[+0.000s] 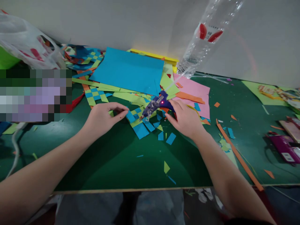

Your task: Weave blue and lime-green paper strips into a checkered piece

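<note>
My right hand (187,119) is wrapped round a dark blue hot glue gun (157,103) with a lit red light; a clear glue stick (181,76) sticks out of its back. The gun's nozzle points down and left, just over a woven piece of blue and light green paper strips (140,132). My left hand (105,118) pinches the upper left corner of that woven paper between thumb and fingers. Small blue and green paper scraps (171,138) lie right below the gun.
Behind lie a blue sheet (131,70), a pink sheet (202,90) and many green strips. A plastic bottle (203,40) leans at the wall. At left are a plastic bag (28,40) and white cable (15,147); at right, an orange strip (239,156) and purple object (283,147).
</note>
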Available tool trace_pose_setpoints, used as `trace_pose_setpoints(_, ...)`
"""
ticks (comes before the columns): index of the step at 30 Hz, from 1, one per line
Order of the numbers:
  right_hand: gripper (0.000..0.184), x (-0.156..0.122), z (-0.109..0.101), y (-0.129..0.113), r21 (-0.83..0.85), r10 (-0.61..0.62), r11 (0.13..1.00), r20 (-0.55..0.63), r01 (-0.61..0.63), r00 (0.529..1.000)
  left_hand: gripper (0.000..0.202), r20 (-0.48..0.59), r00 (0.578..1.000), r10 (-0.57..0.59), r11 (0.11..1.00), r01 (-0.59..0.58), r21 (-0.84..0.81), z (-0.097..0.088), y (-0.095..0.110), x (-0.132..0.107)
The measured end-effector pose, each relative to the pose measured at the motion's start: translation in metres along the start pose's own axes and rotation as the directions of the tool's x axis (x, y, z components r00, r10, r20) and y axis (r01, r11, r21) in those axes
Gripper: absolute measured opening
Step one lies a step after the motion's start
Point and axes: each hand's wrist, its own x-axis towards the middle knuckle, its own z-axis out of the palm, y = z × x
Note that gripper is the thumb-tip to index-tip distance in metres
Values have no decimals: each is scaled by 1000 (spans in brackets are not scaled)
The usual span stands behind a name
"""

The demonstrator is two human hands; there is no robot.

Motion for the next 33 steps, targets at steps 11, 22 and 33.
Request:
trace_pose_setpoints(11, 52, -1, 4, -4, -52, -49, 997, 20, 50, 999, 20, -19, 1000, 15, 1000, -15, 7, -1, 2, 1)
trace_pose_setpoints(22, 48, -1, 3, -5, -62, -62, 996, 20, 63, 998, 21, 2, 1000, 1, 1000, -1, 10, -1, 3, 1)
trace_pose_setpoints(33, 49, -1, 2, -6, -103, -74, 992, 24, 76, 997, 24, 11, 1000, -22, 1000, 22, 17, -1, 3, 1)
